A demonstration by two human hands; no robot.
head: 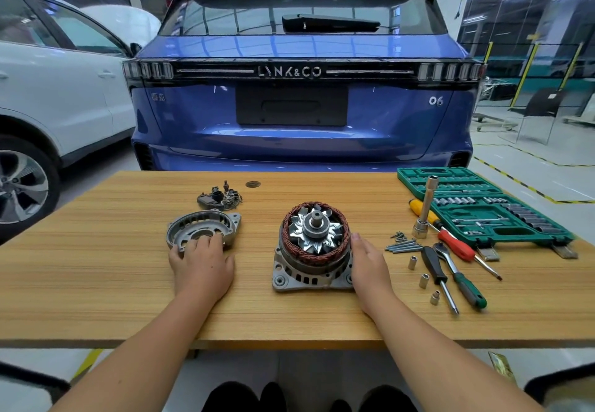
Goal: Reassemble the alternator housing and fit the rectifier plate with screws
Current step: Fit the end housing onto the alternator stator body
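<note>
While both my forearms reach over the table's (96, 315) near edge, my left hand (201, 263) lies on the rim of the loose rear housing cover (203, 228), fingers curled on it, likely to lift it. My right hand (367, 258) rests flat-fingered against the alternator body (310, 250), steadying it upright, windings exposed. Screws (404, 245) lie just right. Farther back, the rectifier plate (220, 200) waits.
</note>
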